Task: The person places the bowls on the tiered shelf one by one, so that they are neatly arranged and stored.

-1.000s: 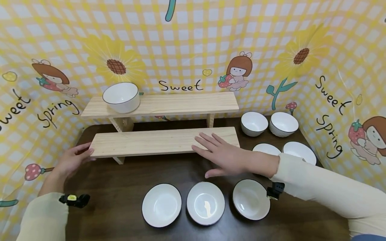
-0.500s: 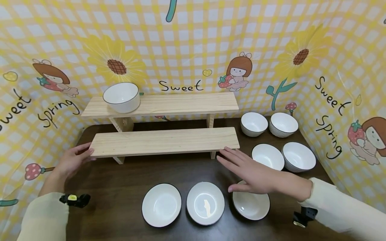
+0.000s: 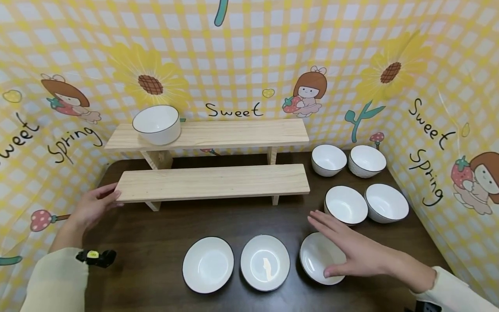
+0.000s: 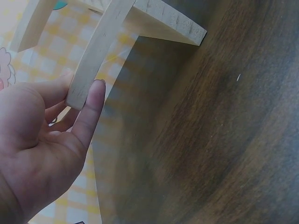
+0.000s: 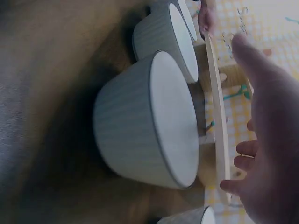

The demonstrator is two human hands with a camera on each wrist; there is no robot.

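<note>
My left hand pinches the left end of the lower board of a two-tier wooden shelf. In the left wrist view, thumb and fingers of the left hand lie on either side of the board's end. My right hand, fingers extended and thumb spread, hovers over the right-hand bowl of the front row and partly hides it. That white, dark-rimmed bowl looms large in the right wrist view, apart from the right hand, which holds nothing.
Two more white bowls, a left one and a middle one, stand in the front row. Several bowls are grouped at the right. One bowl sits on the upper board's left. Checked cloth surrounds the dark table.
My right hand has moved from over the lower board's right end, rightward and toward me, to above the front right bowl. The left hand stays on the board.
</note>
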